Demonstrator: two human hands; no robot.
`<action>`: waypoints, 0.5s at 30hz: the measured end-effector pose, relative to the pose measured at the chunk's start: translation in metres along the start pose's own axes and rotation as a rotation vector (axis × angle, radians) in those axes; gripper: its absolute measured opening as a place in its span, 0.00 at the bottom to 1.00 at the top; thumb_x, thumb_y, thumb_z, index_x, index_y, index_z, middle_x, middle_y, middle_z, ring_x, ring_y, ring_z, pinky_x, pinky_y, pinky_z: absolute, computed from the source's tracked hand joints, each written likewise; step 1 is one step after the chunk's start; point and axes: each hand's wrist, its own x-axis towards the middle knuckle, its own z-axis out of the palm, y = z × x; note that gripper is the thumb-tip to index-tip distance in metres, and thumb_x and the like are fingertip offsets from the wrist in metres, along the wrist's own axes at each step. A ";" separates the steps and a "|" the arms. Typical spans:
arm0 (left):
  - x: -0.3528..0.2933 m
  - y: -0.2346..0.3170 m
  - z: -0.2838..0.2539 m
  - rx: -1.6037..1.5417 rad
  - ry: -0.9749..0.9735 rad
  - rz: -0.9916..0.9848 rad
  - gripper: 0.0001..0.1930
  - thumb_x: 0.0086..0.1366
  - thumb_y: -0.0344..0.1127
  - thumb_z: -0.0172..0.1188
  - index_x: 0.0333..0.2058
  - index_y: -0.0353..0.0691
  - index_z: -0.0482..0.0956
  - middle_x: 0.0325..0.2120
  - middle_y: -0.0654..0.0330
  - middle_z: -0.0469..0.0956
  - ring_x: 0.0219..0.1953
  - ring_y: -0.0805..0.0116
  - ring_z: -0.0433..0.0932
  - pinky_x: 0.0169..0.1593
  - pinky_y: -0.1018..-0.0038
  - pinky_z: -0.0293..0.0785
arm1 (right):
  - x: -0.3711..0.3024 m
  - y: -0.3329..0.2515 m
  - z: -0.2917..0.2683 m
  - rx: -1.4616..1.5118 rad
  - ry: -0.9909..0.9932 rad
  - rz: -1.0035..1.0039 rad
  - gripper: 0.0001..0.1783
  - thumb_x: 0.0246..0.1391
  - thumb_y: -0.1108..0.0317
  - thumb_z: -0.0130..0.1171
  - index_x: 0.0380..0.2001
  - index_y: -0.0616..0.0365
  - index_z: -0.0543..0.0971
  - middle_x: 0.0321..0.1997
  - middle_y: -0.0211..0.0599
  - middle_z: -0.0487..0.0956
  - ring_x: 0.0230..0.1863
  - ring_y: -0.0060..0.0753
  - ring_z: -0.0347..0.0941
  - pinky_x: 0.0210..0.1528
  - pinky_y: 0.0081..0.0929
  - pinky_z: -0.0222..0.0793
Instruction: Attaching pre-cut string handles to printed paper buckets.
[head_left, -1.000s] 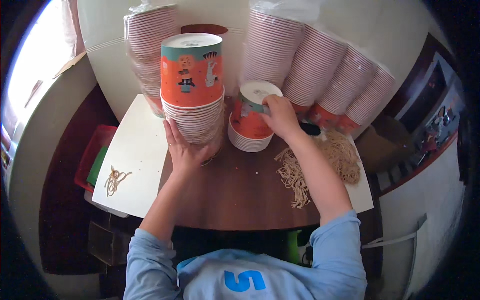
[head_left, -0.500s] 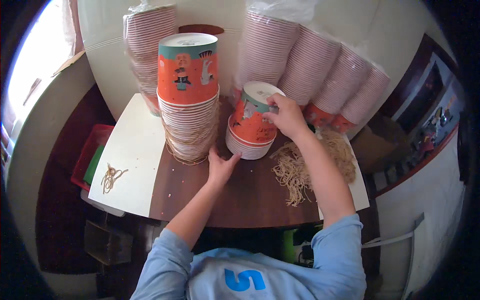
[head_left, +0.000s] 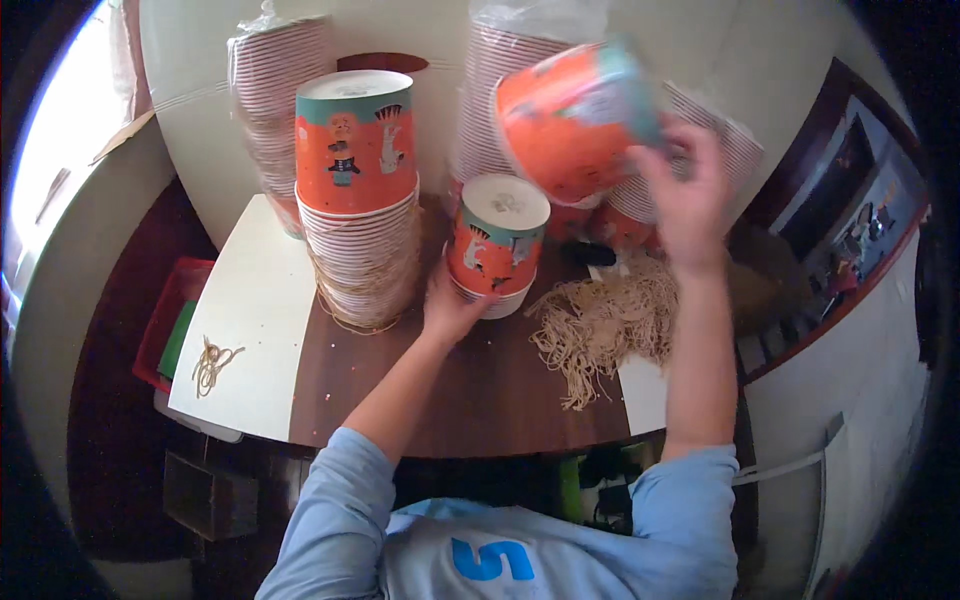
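A red bin (head_left: pixel 165 325) with a green item inside is noted at far left, beside the table (head_left: pixel 420 400), whose middle is brown and whose ends are white. On the white left end, a small tangle of tan string (head_left: pixel 212 367) is laid. Behind it, a plastic-wrapped stack (head_left: pixel 280 105) of nested paper buckets is stood near the wall. To its right, a tall stack (head_left: pixel 355 235) is set upside down, topped by an orange bucket with a teal band and white base; loops of string are draped down its lower side. Next, a short stack (head_left: pixel 497 245) of the same buckets, also inverted, is grasped low on its left and front by the left hand (head_left: pixel 453 310), the thumb laid across the front near the rims. More wrapped stacks (head_left: pixel 500 105) are lined up behind, partly hidden. Above and to the right of the short stack, well clear of the table, a loose bucket (head_left: pixel 570 125) is held tilted, base to the right, motion-blurred. Its base end is pinched by the right hand (head_left: pixel 690 195), also blurred; exact finger placement cannot be told. Below, a heap of string (head_left: pixel 605 315) is spread, partly covered by the right forearm.
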 end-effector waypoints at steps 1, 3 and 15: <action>-0.003 0.002 -0.005 -0.075 -0.004 -0.014 0.46 0.43 0.42 0.72 0.57 0.30 0.57 0.51 0.44 0.67 0.55 0.50 0.66 0.59 0.61 0.61 | -0.004 -0.008 -0.024 -0.045 0.070 0.028 0.15 0.49 0.75 0.63 0.39 0.60 0.71 0.38 0.33 0.76 0.39 0.21 0.70 0.40 0.19 0.68; -0.011 -0.041 -0.019 -0.114 0.068 -0.050 0.41 0.50 0.40 0.69 0.57 0.29 0.57 0.50 0.47 0.68 0.53 0.58 0.68 0.57 0.64 0.64 | -0.020 -0.025 -0.052 0.362 0.174 0.243 0.11 0.53 0.75 0.58 0.40 0.59 0.71 0.38 0.30 0.75 0.40 0.20 0.70 0.44 0.20 0.67; -0.048 0.105 -0.121 -0.373 -0.403 -0.450 0.23 0.50 0.22 0.46 0.49 0.29 0.71 0.36 0.62 0.76 0.39 0.76 0.73 0.44 0.79 0.69 | -0.279 0.015 0.006 1.166 -0.475 1.657 0.16 0.55 0.61 0.55 0.45 0.55 0.73 0.45 0.38 0.77 0.47 0.39 0.73 0.47 0.41 0.73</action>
